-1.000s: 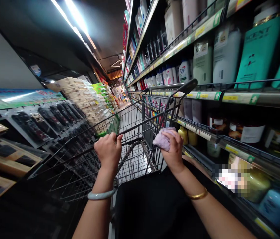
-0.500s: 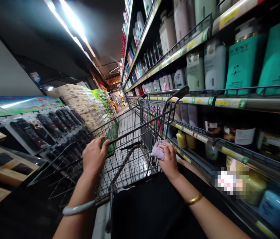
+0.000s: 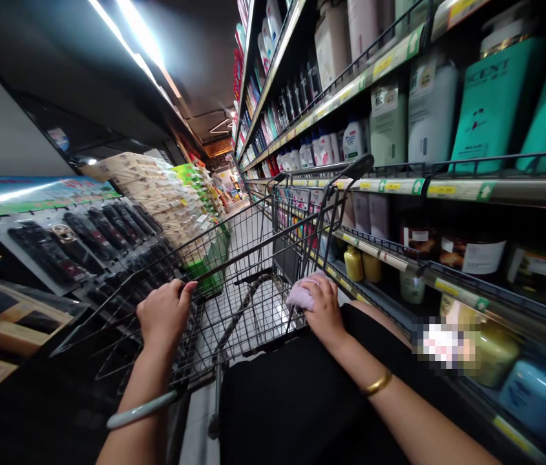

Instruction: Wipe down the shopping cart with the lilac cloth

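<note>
A wire shopping cart stands tilted in view before me, its handle with a dark grip toward the shelf on the right. My left hand, a pale bangle at the wrist, is closed around the cart's near top rim, thumb lying along the bar. In my right hand is a bunched lilac cloth, pressed against the cart's near side by the handle end. The fingers wrap over the cloth and hide part of it.
Shelves of shampoo bottles rise close on the right, with teal bottles nearest. Packaged goods hang on a rack at left, beside stacked wooden items. The tiled aisle runs ahead between them.
My left hand has slid left and down along the cart's rim, away from the right hand. The right hand and cloth have shifted slightly left.
</note>
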### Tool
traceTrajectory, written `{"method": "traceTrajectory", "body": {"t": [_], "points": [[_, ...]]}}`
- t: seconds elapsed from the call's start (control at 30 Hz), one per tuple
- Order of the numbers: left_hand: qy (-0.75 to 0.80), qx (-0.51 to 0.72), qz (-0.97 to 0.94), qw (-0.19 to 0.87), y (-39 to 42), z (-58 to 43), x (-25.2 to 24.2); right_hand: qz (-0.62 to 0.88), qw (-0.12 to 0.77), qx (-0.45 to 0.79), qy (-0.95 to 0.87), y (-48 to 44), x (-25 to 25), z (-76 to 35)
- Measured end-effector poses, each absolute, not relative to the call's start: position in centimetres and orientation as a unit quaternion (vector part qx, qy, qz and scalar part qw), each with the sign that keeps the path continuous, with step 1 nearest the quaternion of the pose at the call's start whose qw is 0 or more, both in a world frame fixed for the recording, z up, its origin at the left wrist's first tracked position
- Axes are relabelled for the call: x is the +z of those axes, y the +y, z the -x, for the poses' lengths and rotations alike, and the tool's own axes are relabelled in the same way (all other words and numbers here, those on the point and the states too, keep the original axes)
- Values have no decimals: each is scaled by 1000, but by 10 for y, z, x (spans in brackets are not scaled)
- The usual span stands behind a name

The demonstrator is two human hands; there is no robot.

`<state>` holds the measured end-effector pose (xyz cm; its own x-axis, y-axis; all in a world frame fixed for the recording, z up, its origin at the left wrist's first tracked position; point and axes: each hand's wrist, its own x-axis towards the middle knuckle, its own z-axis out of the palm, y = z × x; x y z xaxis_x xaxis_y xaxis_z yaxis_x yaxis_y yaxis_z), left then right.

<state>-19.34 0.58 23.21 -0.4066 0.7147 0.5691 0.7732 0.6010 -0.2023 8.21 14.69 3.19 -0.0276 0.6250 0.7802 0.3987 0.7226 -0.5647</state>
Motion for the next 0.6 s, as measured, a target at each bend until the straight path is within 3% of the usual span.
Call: {"method": "traceTrajectory", "body": {"t": [0.27,0.5,0.6], "points": [[-826,-56,439,348,6,172,227,412,504,116,-750,124,-44,-50],[-819,-67,431,374,8,159,222,413,544,148,-715,147,-10,-66],[-812,-75,425,393,10,155,219,414,544,152,-714,151,-20,-66]]}}
